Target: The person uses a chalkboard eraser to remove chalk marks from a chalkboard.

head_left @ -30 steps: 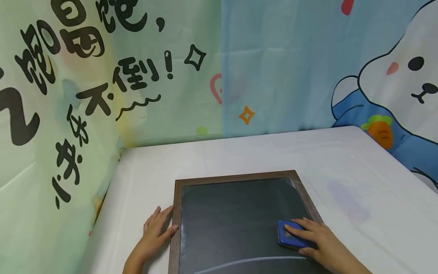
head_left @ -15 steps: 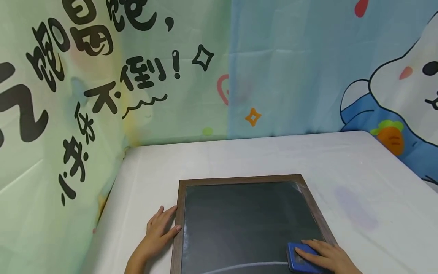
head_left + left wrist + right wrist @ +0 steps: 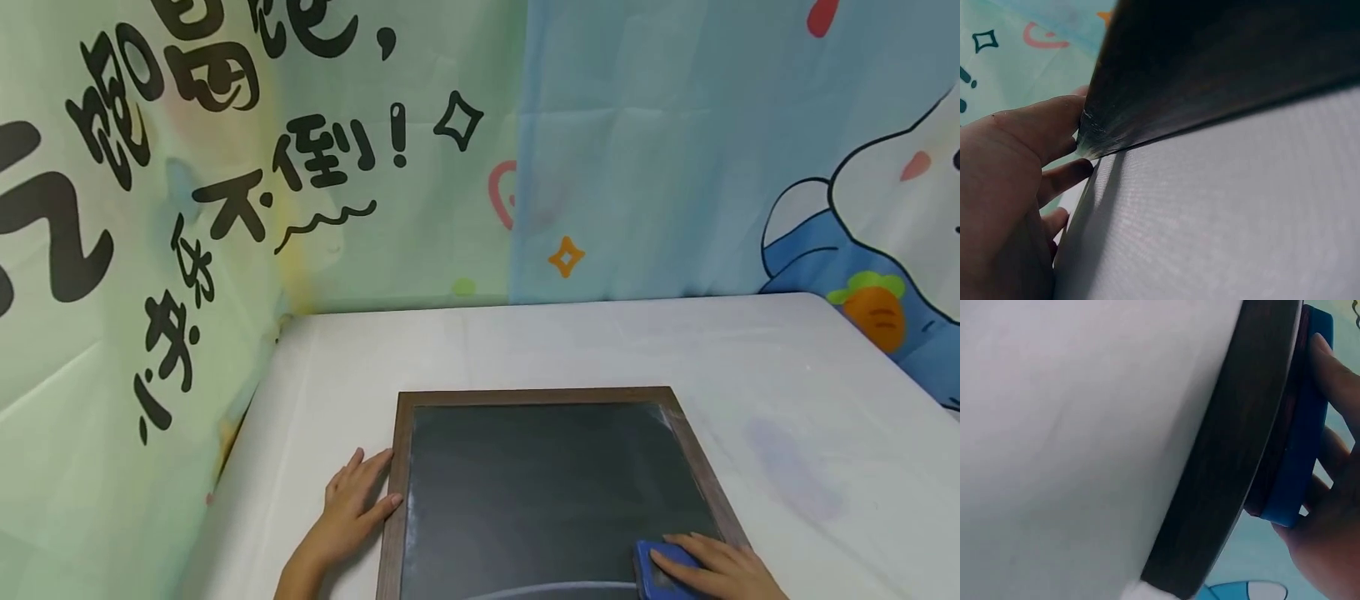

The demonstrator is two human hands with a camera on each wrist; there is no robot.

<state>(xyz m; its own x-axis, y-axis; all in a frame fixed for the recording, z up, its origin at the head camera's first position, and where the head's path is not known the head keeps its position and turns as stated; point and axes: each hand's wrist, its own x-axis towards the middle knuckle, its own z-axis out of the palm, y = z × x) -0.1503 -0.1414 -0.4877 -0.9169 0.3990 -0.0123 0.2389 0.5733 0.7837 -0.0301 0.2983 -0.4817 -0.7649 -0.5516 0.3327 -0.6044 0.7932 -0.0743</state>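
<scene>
A dark chalkboard (image 3: 547, 492) in a brown wooden frame (image 3: 393, 492) lies flat on the white table. My left hand (image 3: 367, 483) rests flat beside it, straight fingers against the frame's left edge; the left wrist view shows these fingers (image 3: 1047, 125) touching the frame (image 3: 1210, 75). My right hand (image 3: 678, 557) grips a blue eraser (image 3: 651, 575) on the board's near right corner. In the right wrist view the eraser (image 3: 1304, 444) sits just inside the frame (image 3: 1241, 456), fingers (image 3: 1335, 487) curled round it. A white chalk line (image 3: 555, 590) crosses the board's near part.
The white table (image 3: 525, 342) stretches beyond and to the right of the board. Printed cloth backdrops (image 3: 622, 150) hang close behind and along the left side (image 3: 112, 250), meeting at the far left corner.
My right hand has slid the eraser toward me along the board's right edge. The left hand has stayed on the frame. The head view has drifted slightly.
</scene>
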